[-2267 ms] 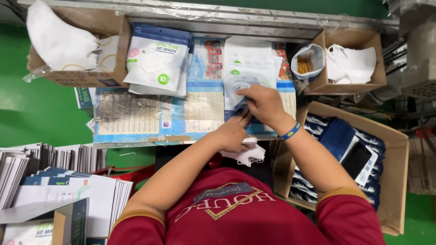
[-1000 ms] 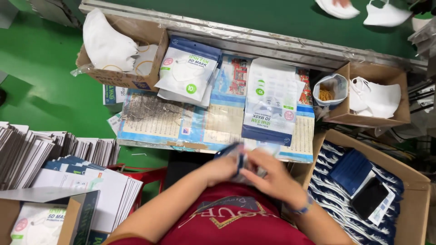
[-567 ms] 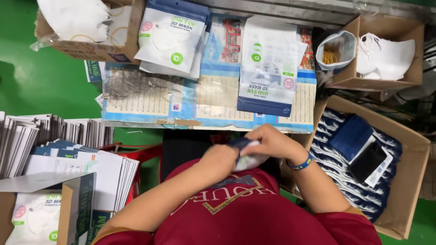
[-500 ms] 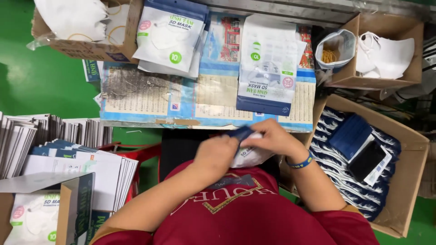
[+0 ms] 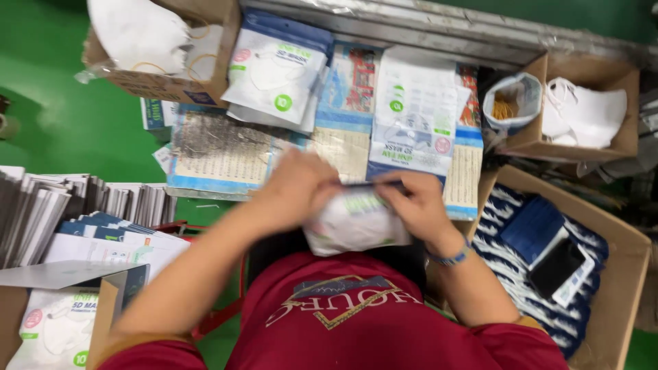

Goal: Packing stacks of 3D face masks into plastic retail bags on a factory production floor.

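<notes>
Hands, left and right, pinch white plastic mask pouch by its top edge, steadying it; stacked pouches at twelve o'clock.

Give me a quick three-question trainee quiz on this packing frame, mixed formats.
1. True or false: both the left hand and the right hand grip the white pouch.
2. What lies in the open box at far right? A) loose white masks B) dark blue packs and a black phone C) rubber bands
3. Fill in: the floor is painted ____.

Key: 1 true. 2 B: the dark blue packs and the phone lie there. 3 green.
</notes>
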